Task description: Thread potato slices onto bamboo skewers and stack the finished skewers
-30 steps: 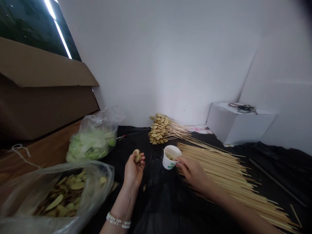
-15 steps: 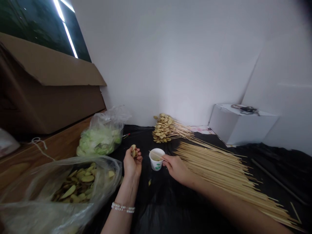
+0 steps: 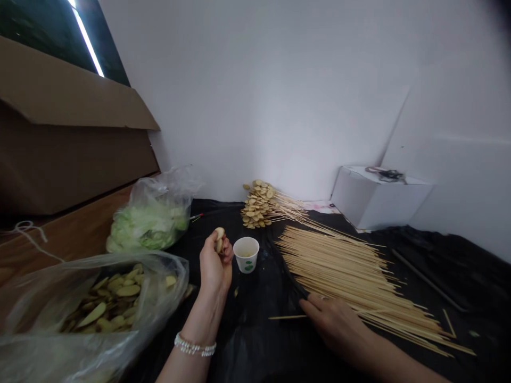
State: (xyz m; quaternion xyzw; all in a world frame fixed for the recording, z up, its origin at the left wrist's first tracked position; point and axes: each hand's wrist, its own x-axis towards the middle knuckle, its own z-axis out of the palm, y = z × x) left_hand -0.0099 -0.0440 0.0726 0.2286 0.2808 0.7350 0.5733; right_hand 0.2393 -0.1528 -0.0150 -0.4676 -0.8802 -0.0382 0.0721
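Observation:
My left hand is closed around a few potato slices, held up just left of a white paper cup with green marks. Something pale lies inside the cup. My right hand is at the near edge of a wide spread of bamboo skewers. One bamboo skewer sticks out leftward from under its fingers, which look closed on it; the rest of that skewer is hidden by the hand. Behind the cup lies a pile of skewered potato slices.
An open plastic bag of potato slices stands at the left, with a bag of pale green leaves behind it. A cardboard box rises at far left. A white box stands back right. Black sheeting covers the table.
My right hand has moved from over the cup, right and nearer, to the edge of the skewers. My left hand still holds potato slices. The whole view has shifted slightly.

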